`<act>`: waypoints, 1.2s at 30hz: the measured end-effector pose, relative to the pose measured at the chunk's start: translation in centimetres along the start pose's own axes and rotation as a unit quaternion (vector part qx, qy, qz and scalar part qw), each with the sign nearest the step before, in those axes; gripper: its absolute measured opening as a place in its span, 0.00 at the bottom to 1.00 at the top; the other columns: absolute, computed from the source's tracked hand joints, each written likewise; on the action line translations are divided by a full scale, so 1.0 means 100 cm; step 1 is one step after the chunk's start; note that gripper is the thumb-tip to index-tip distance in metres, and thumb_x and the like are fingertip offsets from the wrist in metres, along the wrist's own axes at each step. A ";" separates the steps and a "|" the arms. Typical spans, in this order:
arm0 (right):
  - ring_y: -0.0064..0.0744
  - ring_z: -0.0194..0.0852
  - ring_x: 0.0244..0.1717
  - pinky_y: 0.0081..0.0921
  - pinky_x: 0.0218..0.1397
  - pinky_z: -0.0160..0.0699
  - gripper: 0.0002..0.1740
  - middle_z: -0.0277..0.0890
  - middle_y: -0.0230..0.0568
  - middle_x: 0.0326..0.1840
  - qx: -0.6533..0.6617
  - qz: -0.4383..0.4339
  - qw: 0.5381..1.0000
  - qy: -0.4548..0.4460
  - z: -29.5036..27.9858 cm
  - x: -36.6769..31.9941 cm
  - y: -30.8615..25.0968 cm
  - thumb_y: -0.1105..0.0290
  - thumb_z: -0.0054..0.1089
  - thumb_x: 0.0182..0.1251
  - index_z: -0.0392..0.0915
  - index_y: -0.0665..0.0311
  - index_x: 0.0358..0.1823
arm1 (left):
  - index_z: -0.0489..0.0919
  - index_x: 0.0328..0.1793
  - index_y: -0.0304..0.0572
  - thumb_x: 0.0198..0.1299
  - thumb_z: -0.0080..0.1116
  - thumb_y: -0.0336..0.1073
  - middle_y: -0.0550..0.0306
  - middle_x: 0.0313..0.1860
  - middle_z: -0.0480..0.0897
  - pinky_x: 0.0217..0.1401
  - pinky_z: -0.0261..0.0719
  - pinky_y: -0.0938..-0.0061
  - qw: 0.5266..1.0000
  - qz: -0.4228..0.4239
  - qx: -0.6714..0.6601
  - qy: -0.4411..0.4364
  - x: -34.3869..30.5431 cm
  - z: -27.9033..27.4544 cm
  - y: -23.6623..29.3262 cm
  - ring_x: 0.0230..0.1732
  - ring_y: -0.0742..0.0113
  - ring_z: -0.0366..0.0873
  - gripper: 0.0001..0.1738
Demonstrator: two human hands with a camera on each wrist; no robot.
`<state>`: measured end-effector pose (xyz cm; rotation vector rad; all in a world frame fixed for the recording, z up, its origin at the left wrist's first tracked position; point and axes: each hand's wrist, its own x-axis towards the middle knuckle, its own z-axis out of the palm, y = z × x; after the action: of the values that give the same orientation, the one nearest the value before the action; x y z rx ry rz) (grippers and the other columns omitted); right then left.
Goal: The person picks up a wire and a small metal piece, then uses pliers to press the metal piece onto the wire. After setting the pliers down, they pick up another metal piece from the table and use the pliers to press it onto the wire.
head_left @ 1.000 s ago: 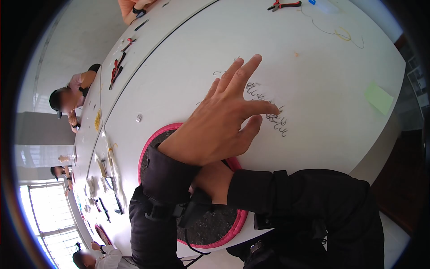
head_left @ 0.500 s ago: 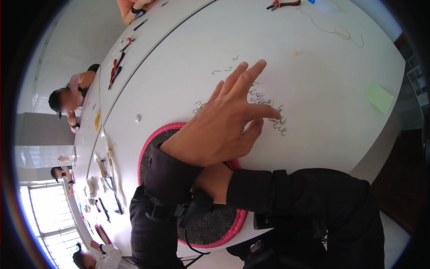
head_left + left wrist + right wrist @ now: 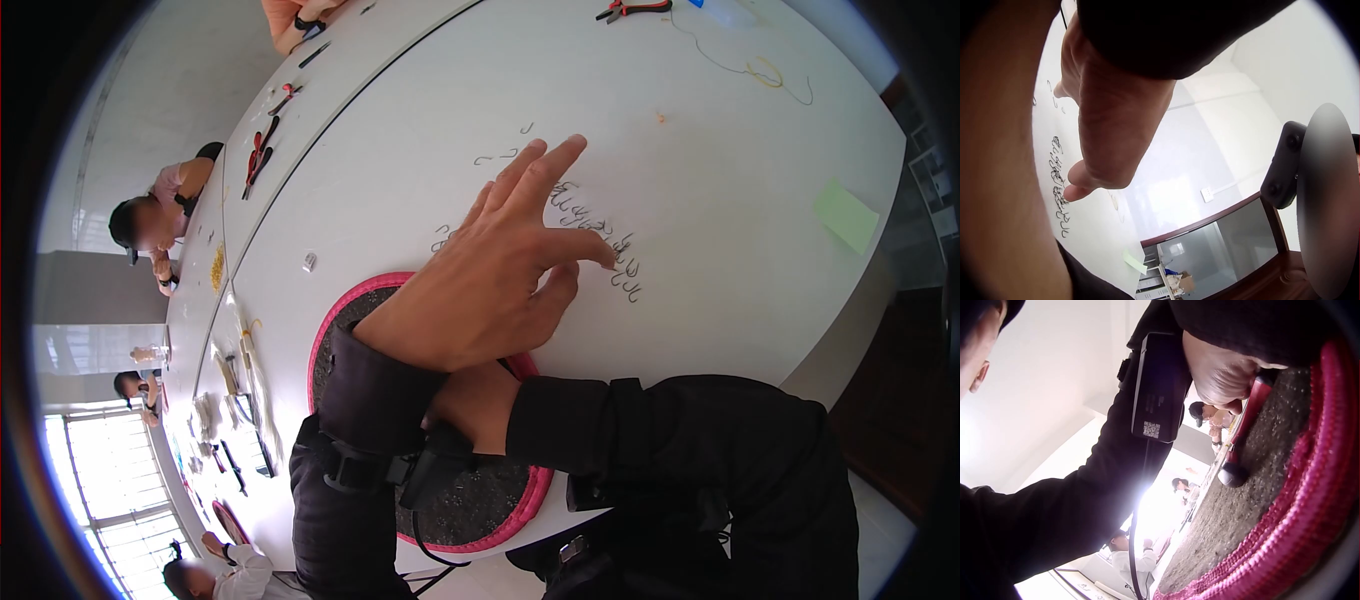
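Note:
My left hand (image 3: 480, 270) reaches palm down over the white table (image 3: 760, 280), fingers spread, with the index fingertip at a line of small dark hooks (image 3: 574, 212). In the left wrist view this hand (image 3: 1113, 115) is beside the hooks (image 3: 1058, 181). Beneath the left wrist, my right hand (image 3: 482, 400) is over the round dark pad (image 3: 475, 505) with a pink rim, its fingers hidden from the head view. The right wrist view shows the right hand (image 3: 1219, 375) curled round the upper end of a red-handled tool (image 3: 1249, 428), above the pad (image 3: 1229, 519).
Red-handled pliers (image 3: 633, 10), thin wire (image 3: 700, 52) and a green note (image 3: 847, 217) lie beyond the hands. A small clear item (image 3: 309, 262) sits left of the pad. More pliers (image 3: 260, 158) and bundled strands (image 3: 255, 385) lie at left, where other people sit.
My left hand has shifted slightly left, its index fingertip moving left along the hooks. A few hooks near that fingertip lie a little differently. The right hand shows no clear movement.

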<state>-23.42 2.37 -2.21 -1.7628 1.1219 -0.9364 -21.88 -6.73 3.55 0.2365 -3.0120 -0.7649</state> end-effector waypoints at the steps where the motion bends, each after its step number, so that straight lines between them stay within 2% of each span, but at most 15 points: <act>1: 0.45 0.77 0.63 0.39 0.70 0.69 0.18 0.84 0.41 0.53 0.001 -0.002 1.000 0.006 0.001 0.000 0.000 0.65 0.68 0.48 0.88 0.55 0.44 | 0.86 0.51 0.52 0.62 0.52 0.25 0.39 0.83 0.49 0.81 0.51 0.45 1.000 -0.005 -0.011 0.002 -0.001 -0.001 0.000 0.84 0.32 0.40 0.17; 5: 0.45 0.77 0.63 0.39 0.70 0.69 0.18 0.84 0.42 0.52 -0.026 -0.008 1.000 -0.013 0.001 0.001 0.001 0.66 0.67 0.48 0.87 0.56 0.44 | 0.87 0.50 0.53 0.62 0.52 0.25 0.40 0.84 0.48 0.81 0.50 0.44 1.000 -0.017 -0.002 -0.008 -0.002 0.000 -0.001 0.84 0.33 0.39 0.17; 14: 0.45 0.76 0.65 0.39 0.71 0.68 0.17 0.83 0.40 0.58 -0.027 0.054 0.995 -0.073 -0.002 0.001 -0.005 0.72 0.66 0.52 0.89 0.51 0.45 | 0.87 0.51 0.54 0.60 0.52 0.25 0.41 0.84 0.49 0.81 0.50 0.42 0.999 -0.011 -0.033 -0.026 -0.003 -0.001 0.006 0.84 0.33 0.39 0.19; 17: 0.46 0.75 0.66 0.40 0.72 0.68 0.17 0.83 0.40 0.58 -0.023 0.052 0.996 -0.074 -0.005 0.001 -0.007 0.72 0.66 0.52 0.89 0.51 0.46 | 0.87 0.50 0.50 0.60 0.53 0.28 0.36 0.81 0.54 0.79 0.55 0.39 0.999 0.033 0.000 0.003 -0.003 0.004 -0.001 0.82 0.28 0.45 0.16; 20: 0.46 0.75 0.66 0.40 0.72 0.68 0.17 0.83 0.40 0.58 -0.025 0.059 0.995 -0.082 -0.002 0.001 -0.005 0.72 0.66 0.52 0.89 0.51 0.46 | 0.88 0.54 0.57 0.60 0.53 0.25 0.41 0.84 0.49 0.81 0.50 0.42 0.999 0.026 -0.024 0.014 -0.001 0.003 0.003 0.84 0.32 0.40 0.21; 23: 0.46 0.75 0.66 0.40 0.72 0.68 0.17 0.83 0.40 0.58 -0.044 0.059 0.993 -0.087 0.000 0.003 -0.004 0.71 0.67 0.52 0.89 0.52 0.46 | 0.87 0.55 0.59 0.60 0.54 0.25 0.41 0.84 0.49 0.81 0.50 0.42 1.000 0.027 -0.006 0.005 0.000 0.003 0.003 0.84 0.33 0.40 0.22; 25: 0.49 0.81 0.54 0.42 0.62 0.73 0.11 0.84 0.47 0.45 -0.026 -0.038 0.998 0.051 0.019 -0.002 0.011 0.66 0.64 0.55 0.87 0.60 0.39 | 0.87 0.55 0.54 0.61 0.53 0.28 0.38 0.82 0.51 0.80 0.50 0.38 0.999 0.031 0.001 0.011 0.000 0.005 0.001 0.82 0.29 0.44 0.19; 26: 0.50 0.83 0.49 0.43 0.57 0.76 0.11 0.85 0.50 0.38 -0.016 -0.087 0.989 0.120 0.029 -0.004 0.020 0.64 0.62 0.56 0.86 0.63 0.35 | 0.86 0.54 0.52 0.61 0.53 0.29 0.36 0.81 0.53 0.80 0.50 0.36 0.999 0.033 0.004 0.014 0.000 0.006 0.000 0.81 0.27 0.46 0.18; 29: 0.50 0.83 0.50 0.42 0.57 0.76 0.11 0.85 0.50 0.40 -0.024 -0.047 0.997 0.057 0.022 -0.004 0.014 0.65 0.63 0.56 0.86 0.63 0.36 | 0.86 0.54 0.52 0.61 0.53 0.29 0.36 0.81 0.53 0.80 0.50 0.36 0.999 0.041 -0.006 0.019 0.001 0.004 0.004 0.81 0.27 0.46 0.18; 32: 0.50 0.83 0.51 0.41 0.58 0.76 0.12 0.85 0.50 0.42 -0.014 -0.044 0.992 0.120 0.039 -0.003 0.022 0.66 0.64 0.56 0.87 0.63 0.38 | 0.86 0.54 0.51 0.60 0.53 0.29 0.36 0.81 0.53 0.80 0.50 0.37 0.998 0.056 -0.010 0.016 0.003 0.007 0.005 0.82 0.28 0.45 0.18; 35: 0.47 0.78 0.62 0.38 0.67 0.71 0.18 0.84 0.40 0.53 -0.059 0.060 0.996 -0.042 0.014 -0.002 0.004 0.68 0.66 0.53 0.86 0.52 0.49 | 0.87 0.53 0.50 0.60 0.54 0.30 0.36 0.81 0.53 0.80 0.51 0.38 0.998 0.053 -0.001 0.014 0.002 0.006 0.004 0.82 0.28 0.45 0.17; 36: 0.46 0.78 0.61 0.39 0.66 0.72 0.18 0.84 0.40 0.53 -0.048 0.068 0.995 -0.050 0.012 0.000 0.002 0.68 0.66 0.53 0.86 0.53 0.48 | 0.87 0.52 0.50 0.59 0.54 0.30 0.37 0.81 0.53 0.80 0.51 0.39 0.999 0.050 -0.010 0.014 0.002 0.005 0.004 0.82 0.29 0.45 0.17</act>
<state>-22.48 2.64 -2.88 -1.7648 1.2240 -0.7150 -22.11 -6.19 3.34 0.0930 -2.9622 -0.7742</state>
